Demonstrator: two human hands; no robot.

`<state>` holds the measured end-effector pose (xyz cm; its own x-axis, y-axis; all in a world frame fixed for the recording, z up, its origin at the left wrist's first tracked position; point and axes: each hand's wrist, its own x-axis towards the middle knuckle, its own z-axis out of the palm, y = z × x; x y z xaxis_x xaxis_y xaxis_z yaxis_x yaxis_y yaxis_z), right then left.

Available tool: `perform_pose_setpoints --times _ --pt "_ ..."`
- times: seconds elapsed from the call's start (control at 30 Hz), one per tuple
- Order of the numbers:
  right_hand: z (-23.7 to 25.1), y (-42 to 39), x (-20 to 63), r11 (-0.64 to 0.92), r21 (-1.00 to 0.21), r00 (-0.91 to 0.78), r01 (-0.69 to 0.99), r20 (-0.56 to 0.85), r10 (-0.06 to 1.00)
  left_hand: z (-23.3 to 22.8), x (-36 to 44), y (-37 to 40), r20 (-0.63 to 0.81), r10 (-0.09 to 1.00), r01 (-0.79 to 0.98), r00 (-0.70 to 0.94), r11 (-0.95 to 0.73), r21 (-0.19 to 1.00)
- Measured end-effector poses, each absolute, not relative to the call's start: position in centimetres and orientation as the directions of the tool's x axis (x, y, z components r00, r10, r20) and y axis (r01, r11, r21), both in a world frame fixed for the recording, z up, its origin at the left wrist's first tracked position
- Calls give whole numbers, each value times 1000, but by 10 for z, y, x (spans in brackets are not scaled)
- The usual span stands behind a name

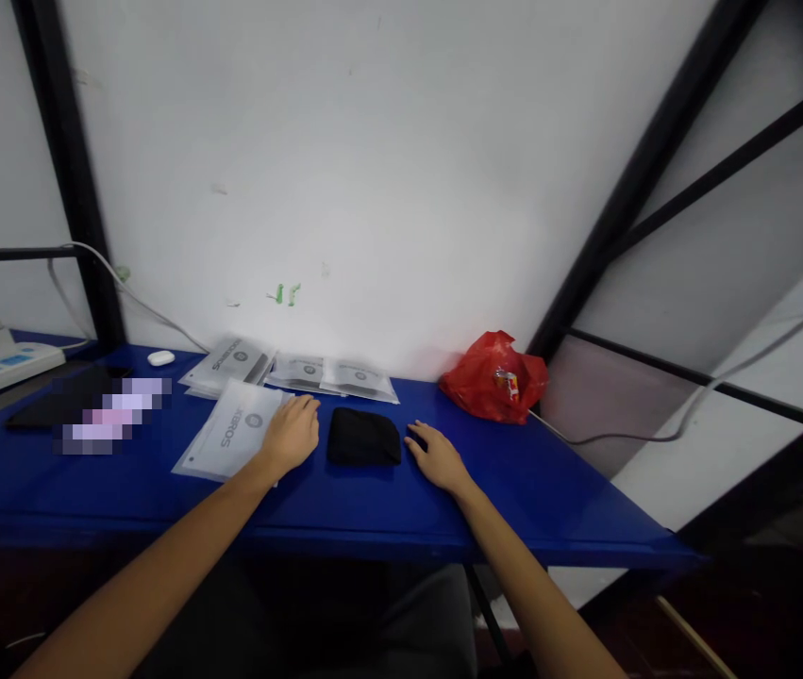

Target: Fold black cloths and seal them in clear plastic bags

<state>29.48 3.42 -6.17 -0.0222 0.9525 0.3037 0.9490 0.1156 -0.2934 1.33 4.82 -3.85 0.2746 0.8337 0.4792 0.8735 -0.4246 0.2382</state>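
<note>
Black folded cloth (363,437), head view: lies flat on the blue table (535,490), between the two hands and near the front edge. Long axis runs left to right, roughly along that edge, right end slightly nearer the person. Which face is its front: cannot tell.

Left hand (292,434): palm down, loosely open, fingers slightly bent and close together, lying over the right edge of a printed plastic packet (221,438); thumb hidden. Right hand (436,455): palm down, fingers apart and gently curved, on the table just right of the cloth, clear of it.
</note>
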Motion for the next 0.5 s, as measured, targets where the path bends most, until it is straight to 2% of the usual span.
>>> perform_pose_setpoints --times 0.1,0.27,0.37,0.5 --pt "-60 33 294 120 -305 -22 945 307 951 -28 25 36 554 746 820 369 -542 184" --pt "-59 33 293 115 -295 -21 948 302 953 -22 61 12 526 620 695 582 -716 74" --pt "-59 32 292 110 -294 -18 949 299 954 -27 73 8 479 630 700 611 -713 45" --pt "-57 30 291 98 -299 -8 949 290 957 -36 73 13 472 672 742 570 -668 56"
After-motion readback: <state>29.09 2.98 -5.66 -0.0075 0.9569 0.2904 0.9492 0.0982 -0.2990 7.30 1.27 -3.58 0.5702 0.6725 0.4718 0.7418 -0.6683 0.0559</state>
